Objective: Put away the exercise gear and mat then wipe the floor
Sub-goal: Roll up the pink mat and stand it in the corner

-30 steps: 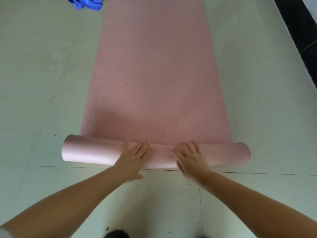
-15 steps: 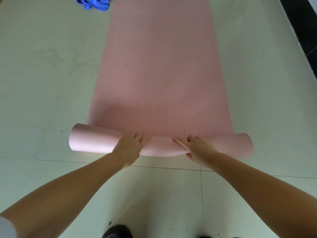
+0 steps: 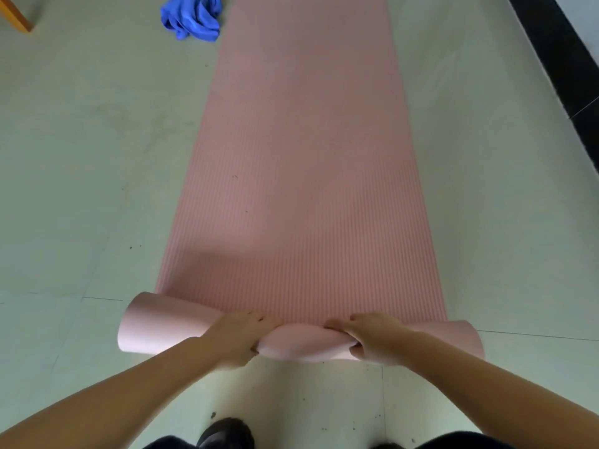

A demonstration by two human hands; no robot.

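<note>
Both hands, left hand (image 3: pixel 238 338) and right hand (image 3: pixel 372 340), grip the mat (image 3: pixel 301 189) roll.

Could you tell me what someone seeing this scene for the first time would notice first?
The long pink mat dominates, running up the middle of the pale floor. At its near end, the left hand and right hand grip the rolled part, squeezing its middle. A crumpled blue cloth lies on the floor at the far left, beside the mat's edge.
</note>
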